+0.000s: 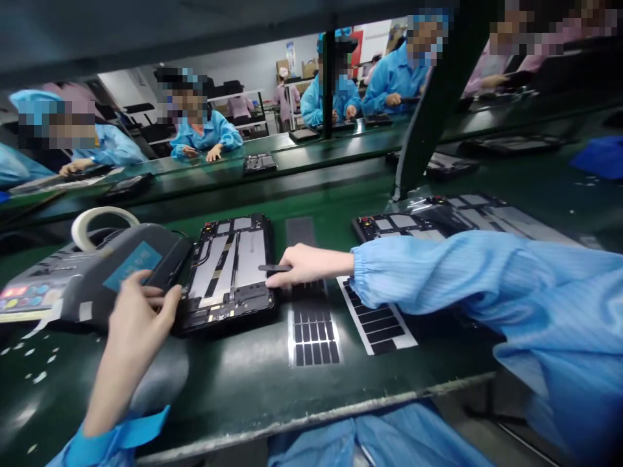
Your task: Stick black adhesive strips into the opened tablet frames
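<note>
An opened tablet (228, 272) lies back-side up on the green belt (253, 383), its inner boards and silver shields showing. My left hand (141, 311) grips the tablet's left edge, fingers curled around it. My right hand (302, 264) reaches in from the right and pinches a small dark strip (273, 267) at the tablet's right edge. Just below that hand lie two sheets of dark adhesive strips (314, 331), the second sheet (377, 318) partly under my blue sleeve.
A grey device with a blue label (121, 266) and a roll of tape (100, 220) sit at the left. Another open tablet (394, 224) lies to the right by a dark post (428, 110). Several co-workers in blue coats sit along the far belt.
</note>
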{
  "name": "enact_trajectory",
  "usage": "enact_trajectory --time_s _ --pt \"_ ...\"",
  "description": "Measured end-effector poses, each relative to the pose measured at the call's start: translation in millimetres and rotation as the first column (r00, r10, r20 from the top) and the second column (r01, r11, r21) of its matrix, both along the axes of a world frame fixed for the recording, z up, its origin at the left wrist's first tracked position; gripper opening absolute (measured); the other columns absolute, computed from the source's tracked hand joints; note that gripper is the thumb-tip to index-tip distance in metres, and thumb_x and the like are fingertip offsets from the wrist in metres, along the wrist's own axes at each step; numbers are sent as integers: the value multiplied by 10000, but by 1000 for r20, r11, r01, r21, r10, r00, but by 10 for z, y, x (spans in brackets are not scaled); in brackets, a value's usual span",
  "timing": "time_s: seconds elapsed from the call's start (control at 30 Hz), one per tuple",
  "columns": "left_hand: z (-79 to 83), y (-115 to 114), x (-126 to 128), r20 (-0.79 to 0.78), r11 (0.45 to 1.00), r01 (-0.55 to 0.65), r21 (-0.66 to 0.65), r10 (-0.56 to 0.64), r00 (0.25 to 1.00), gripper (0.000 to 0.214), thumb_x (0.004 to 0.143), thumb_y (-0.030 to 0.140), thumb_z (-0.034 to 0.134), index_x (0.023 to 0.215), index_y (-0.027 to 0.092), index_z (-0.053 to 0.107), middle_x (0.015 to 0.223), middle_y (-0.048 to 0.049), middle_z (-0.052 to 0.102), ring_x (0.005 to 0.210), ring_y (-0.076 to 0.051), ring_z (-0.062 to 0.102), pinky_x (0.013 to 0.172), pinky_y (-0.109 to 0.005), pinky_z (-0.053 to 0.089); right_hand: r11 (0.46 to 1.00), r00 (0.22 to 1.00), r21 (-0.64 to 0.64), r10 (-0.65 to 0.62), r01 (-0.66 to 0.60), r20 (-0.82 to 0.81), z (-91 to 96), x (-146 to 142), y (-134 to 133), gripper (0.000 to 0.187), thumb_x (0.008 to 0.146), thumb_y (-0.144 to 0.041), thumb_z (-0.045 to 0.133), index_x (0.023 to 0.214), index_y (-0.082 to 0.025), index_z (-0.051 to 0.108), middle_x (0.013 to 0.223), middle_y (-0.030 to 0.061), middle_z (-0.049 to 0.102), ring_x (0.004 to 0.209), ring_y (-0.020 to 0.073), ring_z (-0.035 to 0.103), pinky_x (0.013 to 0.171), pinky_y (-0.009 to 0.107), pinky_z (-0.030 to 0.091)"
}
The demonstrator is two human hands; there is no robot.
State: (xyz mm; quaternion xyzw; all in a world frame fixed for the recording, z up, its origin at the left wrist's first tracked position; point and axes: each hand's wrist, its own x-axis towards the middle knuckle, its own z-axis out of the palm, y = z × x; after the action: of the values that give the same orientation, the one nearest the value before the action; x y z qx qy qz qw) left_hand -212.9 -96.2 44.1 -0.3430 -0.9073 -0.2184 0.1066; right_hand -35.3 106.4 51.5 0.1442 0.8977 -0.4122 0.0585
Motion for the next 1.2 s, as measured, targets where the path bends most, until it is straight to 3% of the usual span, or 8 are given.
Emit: enact_trajectory --time_s 0.07,0.13,0.2,0.27,0.33,0.5,0.77,1.2 --pt "78 56 162 -278 992 105 64 -83 957 497 766 395 456 1149 78 449 919 -117 562 937 -293 524 831 -435 430 991 989 77 -96 105 -111 87 169 71 424 756 -512 533 647 -118 646 496 3 532 415 63 452 440 194 324" --pt "118 142 412 -349 899 437 -22 -417 839 322 824 338 414 1050 125 501 933 -102 542 948 -252 503 839 -386 424 970 958 76 -215 233 -190 123 384 93 514 822 -526 418 636 -104 646 480 18 537 398 62 470 445 187 351" --pt "103 281 701 -197 605 768 -210 -796 573 201 856 275 389 941 155 526 897 -74 547 872 -199 518 771 -318 443 944 933 27 -321 329 -162 93 603 71 601 854 -547 313 585 -99 609 451 28 525 379 69 484 432 185 369" --pt "33 463 959 -32 341 864 -372 -934 355 180 862 224 379 828 158 544 814 -57 554 790 -190 522 705 -312 449 933 928 -34 -361 360 -96 9 782 29 591 862 -544 287 589 -106 575 453 27 523 391 84 508 429 188 389" --pt "-73 645 1132 37 236 854 -463 -958 285 165 846 191 404 790 141 551 783 -59 559 743 -195 526 680 -329 451 949 939 -69 -315 308 -135 -99 895 -7 460 851 -498 379 673 -118 568 563 29 569 502 101 564 490 190 427" --pt "-330 871 1200 -11 340 824 -454 -926 376 449 769 324 578 1116 51 495 1126 -157 537 1033 -269 493 854 -367 422 976 926 -56 -218 211 -308 -312 918 -4 225 799 -361 546 850 -143 541 806 25 580 647 102 562 581 208 450" --pt "-541 854 1254 -92 427 692 -582 -880 466 606 834 462 446 1255 25 426 1316 -187 391 1203 -325 388 978 -475 332 965 893 -108 -262 239 -365 -453 875 -17 158 813 -280 541 773 -127 554 758 20 525 664 111 558 618 231 463" --pt "-499 881 1296 -32 393 642 -658 -867 498 621 852 485 386 1284 40 389 1343 -187 304 1246 -317 299 1005 -474 312 927 868 -266 -348 263 -354 -478 893 1 170 813 -295 543 762 -133 539 736 15 544 681 119 592 639 245 487"
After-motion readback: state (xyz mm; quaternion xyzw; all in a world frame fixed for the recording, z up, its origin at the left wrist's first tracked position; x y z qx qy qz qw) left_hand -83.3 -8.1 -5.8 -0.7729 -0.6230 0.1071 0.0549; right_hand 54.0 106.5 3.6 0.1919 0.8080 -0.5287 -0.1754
